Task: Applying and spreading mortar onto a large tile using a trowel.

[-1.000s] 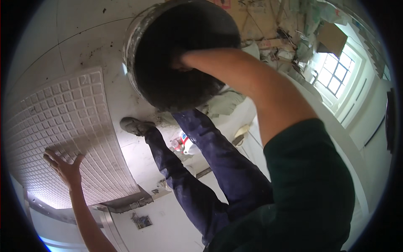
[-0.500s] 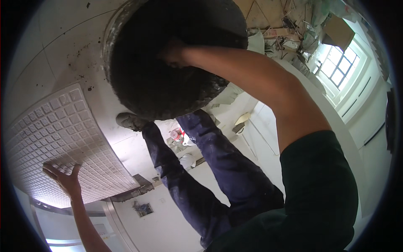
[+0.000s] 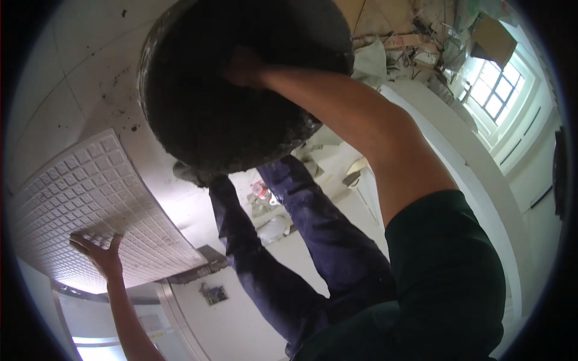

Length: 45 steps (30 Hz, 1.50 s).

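At the left leans a large pale tile (image 3: pixel 78 186), its back covered in a raised grid of squares. My left hand (image 3: pixel 103 257) lies on the lower part of that gridded back, fingers spread. A big dark bucket (image 3: pixel 146 78), its rim crusted with grey material, takes up the top middle. My right arm reaches into it, and my right hand (image 3: pixel 244 69) is down in its dark interior. Shadow hides those fingers and whatever they may hold. I cannot make out what the bucket contains.
My legs (image 3: pixel 319 210) and a shoe (image 3: pixel 192 174) are just below the bucket. A bottle with a red part (image 3: pixel 260 191) lies between the legs. Rubble and scraps (image 3: pixel 415 54) fill the top right, near a curved white ledge (image 3: pixel 481 192) and a window (image 3: pixel 497 90).
The view has shifted slightly, so the tile and my left hand sit a little further right. My right hand stays inside the bucket, and my left hand stays on the tile.
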Each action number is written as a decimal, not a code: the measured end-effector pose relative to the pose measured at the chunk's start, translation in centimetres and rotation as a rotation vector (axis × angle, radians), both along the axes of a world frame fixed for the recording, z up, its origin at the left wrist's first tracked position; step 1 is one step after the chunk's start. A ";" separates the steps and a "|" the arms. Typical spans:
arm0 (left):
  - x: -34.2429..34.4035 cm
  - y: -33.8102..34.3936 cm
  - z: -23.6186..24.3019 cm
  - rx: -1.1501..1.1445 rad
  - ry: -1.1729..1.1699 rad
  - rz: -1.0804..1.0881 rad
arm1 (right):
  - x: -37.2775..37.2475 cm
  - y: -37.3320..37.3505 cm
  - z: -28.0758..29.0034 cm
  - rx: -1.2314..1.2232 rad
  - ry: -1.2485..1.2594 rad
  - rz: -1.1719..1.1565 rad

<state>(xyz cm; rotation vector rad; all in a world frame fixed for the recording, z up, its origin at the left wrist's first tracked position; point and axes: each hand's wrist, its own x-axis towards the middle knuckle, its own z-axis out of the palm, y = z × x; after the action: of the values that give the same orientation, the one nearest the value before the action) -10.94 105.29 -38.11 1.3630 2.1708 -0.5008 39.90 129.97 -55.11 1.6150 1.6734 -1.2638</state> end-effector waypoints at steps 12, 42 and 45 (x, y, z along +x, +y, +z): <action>0.7 0.8 0.8 -0.056 0.031 0.069 | -0.1 0.0 0.8 0.145 0.193 0.225; 16.2 -22.2 10.9 0.110 -0.510 0.603 | -4.7 -3.7 36.6 0.550 0.425 0.195; 21.3 -21.3 16.8 -0.326 -0.741 0.781 | -10.1 -9.3 43.2 0.691 0.397 0.317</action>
<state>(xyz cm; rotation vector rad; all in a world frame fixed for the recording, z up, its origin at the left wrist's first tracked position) 10.37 84.03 -21.28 0.3491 1.6917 -0.0149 29.82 120.69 -11.91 1.3920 2.7114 -0.9307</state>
